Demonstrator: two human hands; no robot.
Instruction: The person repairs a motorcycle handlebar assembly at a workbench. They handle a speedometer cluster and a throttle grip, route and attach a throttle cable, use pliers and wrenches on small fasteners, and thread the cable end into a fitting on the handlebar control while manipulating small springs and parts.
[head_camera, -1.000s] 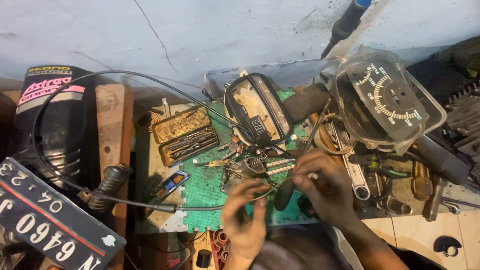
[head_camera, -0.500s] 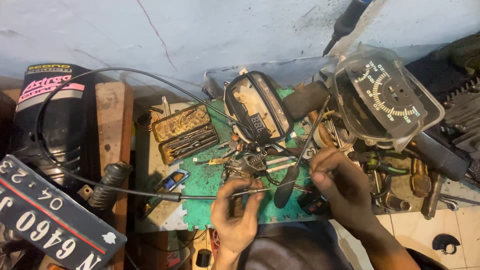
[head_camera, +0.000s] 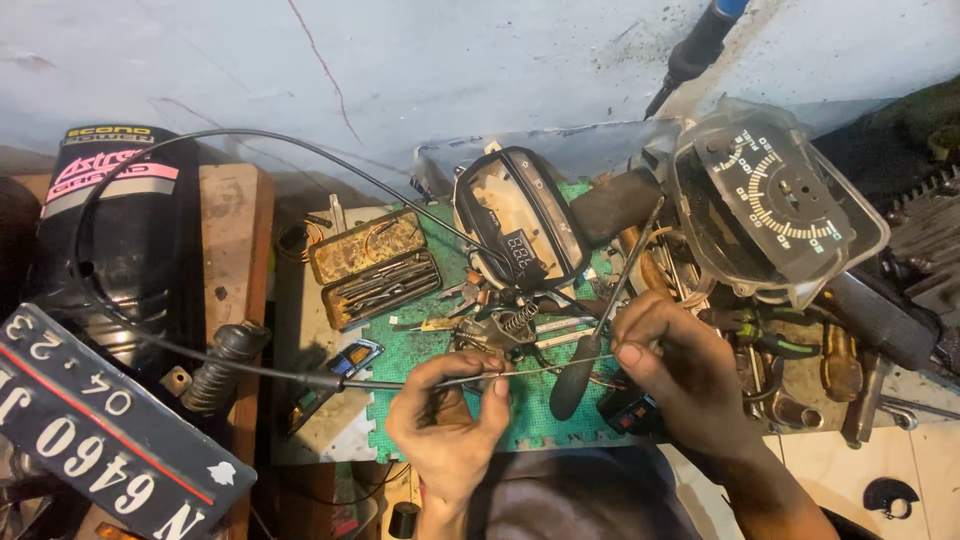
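Cable (head_camera: 300, 378): black sheath looping from upper left, bare wire crossing lower centre over green mat (head_camera: 420, 350). Left hand (head_camera: 450, 420) pinches wire; right hand (head_camera: 680, 375) grips its far end. Speedometer (head_camera: 775, 200) upper right; screwdriver (head_camera: 580, 360) between hands.

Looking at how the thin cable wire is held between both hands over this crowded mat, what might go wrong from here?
The bare inner wire is pinched by the left hand and right hand; it may kink or prick a fingertip. The screwdriver lying just under it could snag or get knocked. Small parts on the green mat could scatter if the black cable whips.
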